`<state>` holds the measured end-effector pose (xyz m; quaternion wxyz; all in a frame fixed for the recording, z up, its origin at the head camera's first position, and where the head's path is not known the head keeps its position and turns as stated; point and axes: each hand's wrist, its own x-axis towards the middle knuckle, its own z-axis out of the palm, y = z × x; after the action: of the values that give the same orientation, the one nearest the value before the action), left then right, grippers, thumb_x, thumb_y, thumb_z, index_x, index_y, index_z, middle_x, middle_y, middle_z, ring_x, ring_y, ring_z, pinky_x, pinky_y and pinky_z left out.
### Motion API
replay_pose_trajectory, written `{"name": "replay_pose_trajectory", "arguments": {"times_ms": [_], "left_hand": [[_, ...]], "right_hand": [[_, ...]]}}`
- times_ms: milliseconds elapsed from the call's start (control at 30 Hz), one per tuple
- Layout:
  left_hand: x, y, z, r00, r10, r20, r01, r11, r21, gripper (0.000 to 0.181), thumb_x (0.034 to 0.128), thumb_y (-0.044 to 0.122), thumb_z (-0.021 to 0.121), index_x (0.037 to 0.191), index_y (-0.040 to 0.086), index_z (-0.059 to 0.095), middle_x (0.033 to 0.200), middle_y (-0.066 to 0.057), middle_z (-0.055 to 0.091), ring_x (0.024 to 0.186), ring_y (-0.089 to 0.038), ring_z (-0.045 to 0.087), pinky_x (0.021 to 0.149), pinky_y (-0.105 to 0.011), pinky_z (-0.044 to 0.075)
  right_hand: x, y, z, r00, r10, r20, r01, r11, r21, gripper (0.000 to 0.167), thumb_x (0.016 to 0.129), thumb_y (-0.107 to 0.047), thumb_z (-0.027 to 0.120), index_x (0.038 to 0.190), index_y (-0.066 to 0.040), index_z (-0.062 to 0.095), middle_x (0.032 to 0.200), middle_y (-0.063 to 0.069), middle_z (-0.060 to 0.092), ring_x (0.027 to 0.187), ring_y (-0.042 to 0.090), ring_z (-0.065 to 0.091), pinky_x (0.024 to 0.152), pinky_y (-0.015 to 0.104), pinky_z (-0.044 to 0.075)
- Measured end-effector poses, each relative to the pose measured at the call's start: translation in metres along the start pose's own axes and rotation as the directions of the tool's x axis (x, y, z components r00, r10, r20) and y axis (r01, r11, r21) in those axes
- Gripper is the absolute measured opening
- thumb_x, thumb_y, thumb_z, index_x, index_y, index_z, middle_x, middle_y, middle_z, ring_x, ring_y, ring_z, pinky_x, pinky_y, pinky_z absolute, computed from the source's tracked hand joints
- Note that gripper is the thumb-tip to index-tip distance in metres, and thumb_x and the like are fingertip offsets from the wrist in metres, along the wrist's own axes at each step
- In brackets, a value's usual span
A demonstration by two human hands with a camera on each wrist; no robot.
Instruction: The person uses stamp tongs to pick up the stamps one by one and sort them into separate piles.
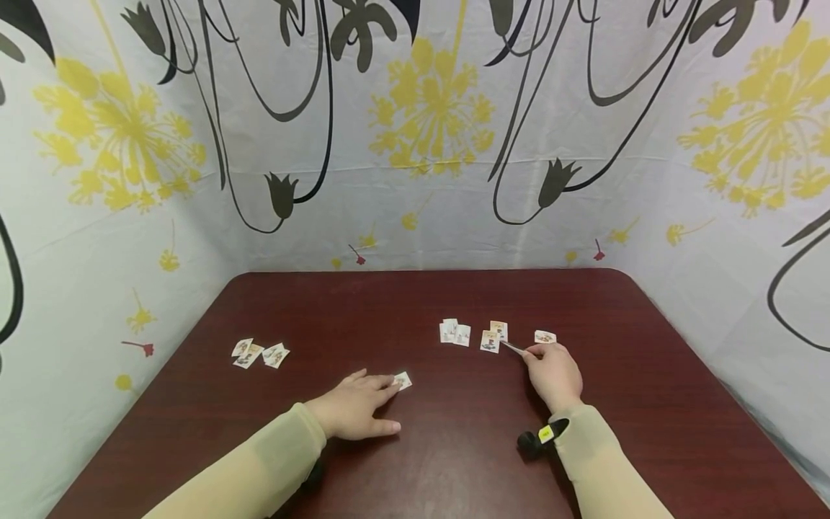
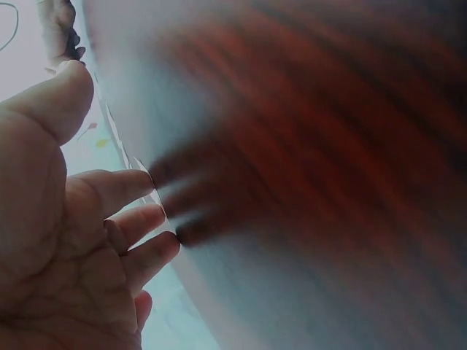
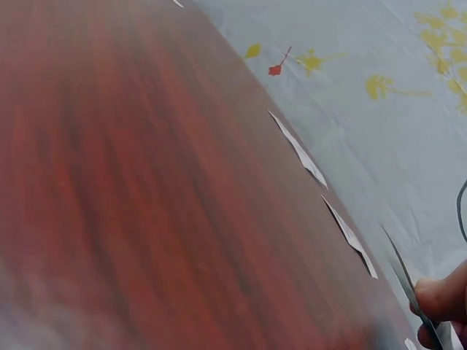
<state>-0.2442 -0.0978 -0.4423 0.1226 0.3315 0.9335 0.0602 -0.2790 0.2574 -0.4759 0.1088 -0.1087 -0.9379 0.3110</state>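
Observation:
My left hand lies over the table with its fingers extended, the fingertips resting on a small printed paper card. In the left wrist view the palm shows with the fingers fairly straight. My right hand pinches a pair of thin, pointed metal tweezers between thumb and fingers. Their tip reaches the edge of a pair of cards, the nearer card partly covering the farther one. Just beyond the right hand lies a single card. The right wrist view shows the tweezers from the side.
A cluster of small cards lies left of the tweezers. At the table's left are two more groups, one overlapping pair and another. The dark red table ends at a patterned cloth wall.

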Motion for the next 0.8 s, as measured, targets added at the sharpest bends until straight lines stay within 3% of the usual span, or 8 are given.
{"name": "replay_pose_trajectory", "arguments": {"times_ms": [267, 800], "left_hand": [[0.001, -0.001, 0.003, 1.000, 0.007, -0.004, -0.007, 1.000, 0.007, 0.072, 0.0917, 0.058, 0.054, 0.147, 0.013, 0.042, 0.147, -0.006, 0.041, 0.138, -0.027, 0.034, 0.115, -0.050, 0.016], [0.002, 0.008, -0.002, 1.000, 0.030, 0.002, -0.030, 0.999, 0.011, 0.071, 0.0927, 0.057, 0.052, 0.147, 0.012, 0.041, 0.148, -0.006, 0.040, 0.138, -0.023, 0.035, 0.115, -0.050, 0.016]], "right_hand": [[-0.009, -0.009, 0.005, 0.996, -0.086, 0.039, 0.084, 0.995, 0.050, 0.020, 0.091, -0.022, 0.062, 0.098, -0.007, 0.074, 0.106, 0.015, 0.064, 0.098, 0.031, 0.059, 0.081, 0.048, 0.046], [-0.018, -0.025, 0.015, 0.977, -0.193, 0.095, 0.192, 0.981, 0.017, 0.012, 0.088, -0.020, 0.066, 0.090, -0.012, 0.076, 0.092, 0.002, 0.063, 0.089, 0.025, 0.061, 0.078, 0.045, 0.047]]}}
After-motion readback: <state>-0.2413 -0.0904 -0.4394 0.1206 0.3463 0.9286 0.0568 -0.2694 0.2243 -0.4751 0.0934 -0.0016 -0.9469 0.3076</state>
